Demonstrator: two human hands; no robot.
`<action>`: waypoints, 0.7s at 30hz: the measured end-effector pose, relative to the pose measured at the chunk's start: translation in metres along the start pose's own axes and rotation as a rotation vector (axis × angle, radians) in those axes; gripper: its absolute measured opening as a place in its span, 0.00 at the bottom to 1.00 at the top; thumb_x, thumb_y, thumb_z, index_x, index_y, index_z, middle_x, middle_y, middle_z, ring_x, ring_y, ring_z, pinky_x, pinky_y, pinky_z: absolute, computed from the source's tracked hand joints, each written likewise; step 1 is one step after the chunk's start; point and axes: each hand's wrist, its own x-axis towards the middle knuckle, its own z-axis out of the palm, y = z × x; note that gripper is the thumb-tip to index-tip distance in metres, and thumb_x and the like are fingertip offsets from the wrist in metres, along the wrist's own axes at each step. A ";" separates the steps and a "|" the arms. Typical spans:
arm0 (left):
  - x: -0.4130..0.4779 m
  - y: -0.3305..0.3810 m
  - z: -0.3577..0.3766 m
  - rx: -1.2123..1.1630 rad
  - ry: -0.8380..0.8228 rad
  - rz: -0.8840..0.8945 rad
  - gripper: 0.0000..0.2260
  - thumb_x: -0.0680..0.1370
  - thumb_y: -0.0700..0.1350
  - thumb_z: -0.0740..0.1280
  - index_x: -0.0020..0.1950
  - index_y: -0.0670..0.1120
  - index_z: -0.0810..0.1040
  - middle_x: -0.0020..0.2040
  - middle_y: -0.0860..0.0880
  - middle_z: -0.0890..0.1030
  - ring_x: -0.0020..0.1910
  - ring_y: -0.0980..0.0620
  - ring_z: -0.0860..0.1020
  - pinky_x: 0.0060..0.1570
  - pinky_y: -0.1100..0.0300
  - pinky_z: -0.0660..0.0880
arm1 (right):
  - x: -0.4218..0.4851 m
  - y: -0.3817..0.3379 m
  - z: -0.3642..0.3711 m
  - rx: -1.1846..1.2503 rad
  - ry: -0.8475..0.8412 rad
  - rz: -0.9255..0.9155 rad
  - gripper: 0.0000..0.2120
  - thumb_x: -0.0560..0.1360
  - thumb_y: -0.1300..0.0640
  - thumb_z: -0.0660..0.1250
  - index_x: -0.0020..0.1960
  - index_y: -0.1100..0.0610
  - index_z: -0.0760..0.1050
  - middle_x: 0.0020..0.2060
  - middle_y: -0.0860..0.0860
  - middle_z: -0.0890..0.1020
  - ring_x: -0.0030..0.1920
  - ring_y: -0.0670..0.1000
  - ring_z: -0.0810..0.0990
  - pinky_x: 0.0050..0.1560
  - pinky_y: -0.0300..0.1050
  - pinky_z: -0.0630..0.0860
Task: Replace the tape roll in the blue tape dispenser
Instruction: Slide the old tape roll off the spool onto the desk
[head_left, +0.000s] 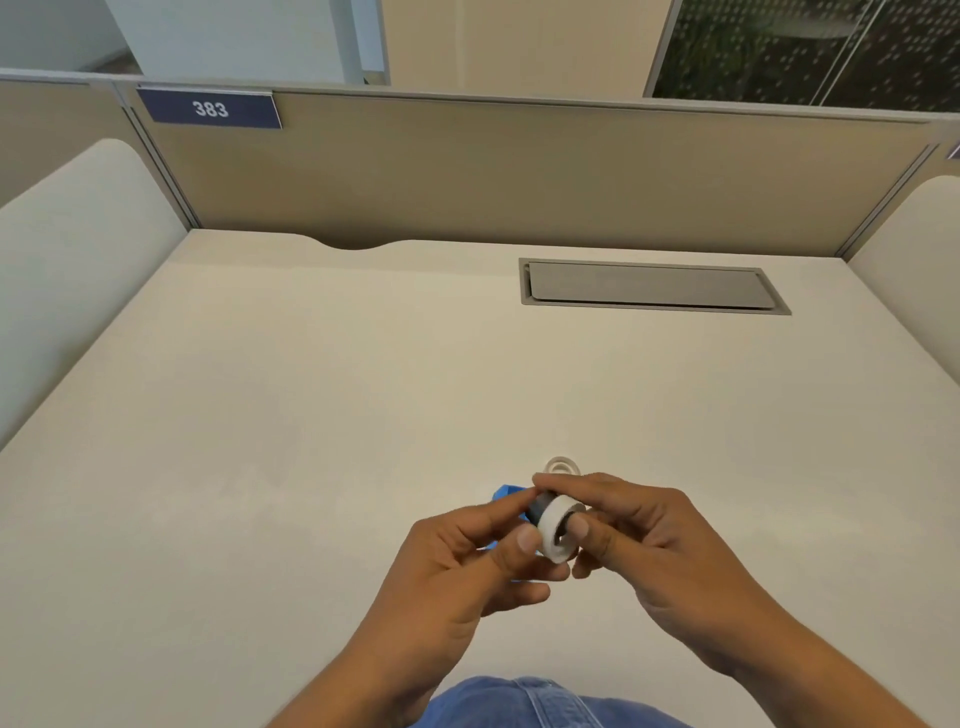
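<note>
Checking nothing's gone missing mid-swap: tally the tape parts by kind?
White tape roll, held in both hands: 1
Clear tape roll, on the desk: 1
Dark hub: 1
Blue dispenser, mostly hidden: 1
Total: 4

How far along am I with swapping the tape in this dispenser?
Done: a clear, nearly spent roll lies on the desk beyond your hands, apparently the old one. In hand: both hands hold a white tape roll on a dark grey hub. Left: seating it in the blue plastic dispenser, mostly hidden behind your left hand.
</note>
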 end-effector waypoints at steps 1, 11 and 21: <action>0.000 0.000 0.001 -0.007 -0.007 -0.006 0.13 0.73 0.45 0.69 0.56 0.52 0.84 0.49 0.45 0.87 0.49 0.45 0.85 0.42 0.64 0.79 | 0.000 0.001 0.001 -0.002 0.010 0.000 0.13 0.72 0.55 0.67 0.55 0.48 0.83 0.48 0.49 0.84 0.40 0.48 0.81 0.42 0.41 0.78; 0.000 -0.002 0.002 -0.076 0.086 -0.014 0.13 0.65 0.48 0.74 0.48 0.49 0.85 0.46 0.42 0.87 0.45 0.43 0.86 0.38 0.61 0.81 | 0.000 0.003 0.004 0.028 0.076 0.029 0.13 0.73 0.65 0.70 0.48 0.49 0.86 0.42 0.52 0.87 0.36 0.47 0.79 0.39 0.39 0.77; 0.002 -0.005 0.002 -0.137 0.145 0.012 0.11 0.63 0.45 0.75 0.44 0.44 0.84 0.45 0.40 0.86 0.43 0.46 0.86 0.36 0.63 0.80 | 0.005 0.010 0.000 0.062 0.254 0.112 0.10 0.68 0.72 0.71 0.44 0.60 0.76 0.35 0.54 0.85 0.30 0.53 0.82 0.30 0.42 0.76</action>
